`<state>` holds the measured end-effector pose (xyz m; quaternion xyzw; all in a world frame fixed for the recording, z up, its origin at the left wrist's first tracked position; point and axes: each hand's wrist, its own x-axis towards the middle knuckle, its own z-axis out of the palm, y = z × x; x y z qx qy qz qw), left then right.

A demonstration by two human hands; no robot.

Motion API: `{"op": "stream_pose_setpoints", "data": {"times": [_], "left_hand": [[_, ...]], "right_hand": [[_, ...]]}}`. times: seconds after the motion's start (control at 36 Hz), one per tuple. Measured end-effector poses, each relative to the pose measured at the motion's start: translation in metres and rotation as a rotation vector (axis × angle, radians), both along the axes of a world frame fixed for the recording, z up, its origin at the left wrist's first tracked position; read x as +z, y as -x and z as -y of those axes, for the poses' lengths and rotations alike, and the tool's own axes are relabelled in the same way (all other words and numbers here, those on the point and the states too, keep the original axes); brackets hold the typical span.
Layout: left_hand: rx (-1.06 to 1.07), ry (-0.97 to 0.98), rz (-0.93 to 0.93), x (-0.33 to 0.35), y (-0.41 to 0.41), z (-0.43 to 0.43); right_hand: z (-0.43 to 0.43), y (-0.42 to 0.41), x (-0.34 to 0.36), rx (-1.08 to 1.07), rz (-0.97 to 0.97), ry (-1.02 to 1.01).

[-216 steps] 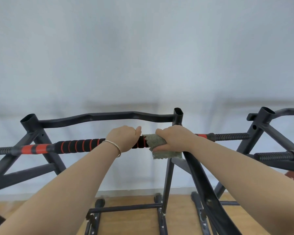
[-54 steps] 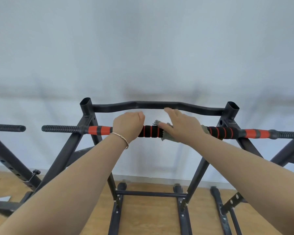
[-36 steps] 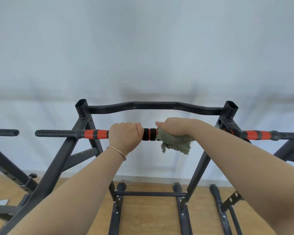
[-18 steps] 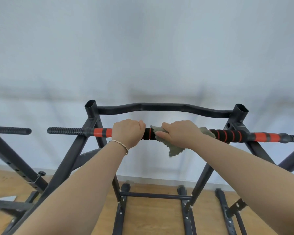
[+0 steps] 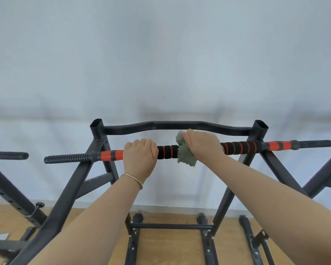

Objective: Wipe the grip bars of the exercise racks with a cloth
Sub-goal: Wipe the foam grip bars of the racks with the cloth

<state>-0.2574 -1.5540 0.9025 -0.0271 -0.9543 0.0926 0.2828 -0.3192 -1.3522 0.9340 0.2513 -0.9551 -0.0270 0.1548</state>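
I am looking past both hands at a pale grey-blue wall (image 5: pixel 161 54) and, far beneath them, a light wooden floor (image 5: pixel 170 245). A black tubular steel exercise rack (image 5: pixel 73 188) is standing between the two, its bent top crossbar (image 5: pixel 161 125) running just behind the knuckles. The long grip bar of black foam ringed with orange (image 5: pixel 167 152) is passing through both fists. The left hand (image 5: pixel 139 157) is wrapping bare around the foam, bracing the bar. The right hand (image 5: pixel 203 144) is curling over the bar close beside it, squeezing a crumpled grey-green cloth (image 5: pixel 185 157) onto the foam, with a loose fold hanging under the bar on its thumb side. A short ringed stretch is showing between the two hands. I judge that the middle of the bar is being wiped. To do it well, the cloth should be wrapping the whole way round, with the wrist twisting as it slides, so the underside and the grooves get rubbed too. The patch under the bracing hand will need its turn. The ribbed black end grips (image 5: pixel 65 158) beyond each hand are waiting as well. A thin metal bangle (image 5: pixel 134 178) is sitting on the left wrist.
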Motion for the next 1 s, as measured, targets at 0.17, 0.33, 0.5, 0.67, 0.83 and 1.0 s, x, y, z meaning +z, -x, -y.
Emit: {"op": "stream_pose_setpoints", "data": {"times": [0.17,0.33,0.5,0.67,0.83,1.0], "left_hand": [[0.036,0.13,0.271,0.02,0.01,-0.021],[-0.019,0.163,0.401,0.03,0.016,-0.02],[-0.022,0.164,0.333,0.022,0.009,-0.021],[-0.084,0.106,0.182,0.009,0.0,-0.02],[-0.095,0.009,0.046,0.002,-0.002,-0.019],[-0.132,0.005,0.004,0.023,0.006,-0.054]], "right_hand": [[-0.028,0.005,-0.021,0.259,-0.042,0.146],[-0.016,0.006,-0.013,0.066,0.041,-0.111],[0.001,0.017,0.009,-0.085,0.475,0.013],[-0.001,0.042,0.012,-0.203,0.694,0.193],[-0.03,0.032,0.019,-0.18,0.238,0.326],[-0.075,0.006,0.044,0.011,0.161,0.66]]}}
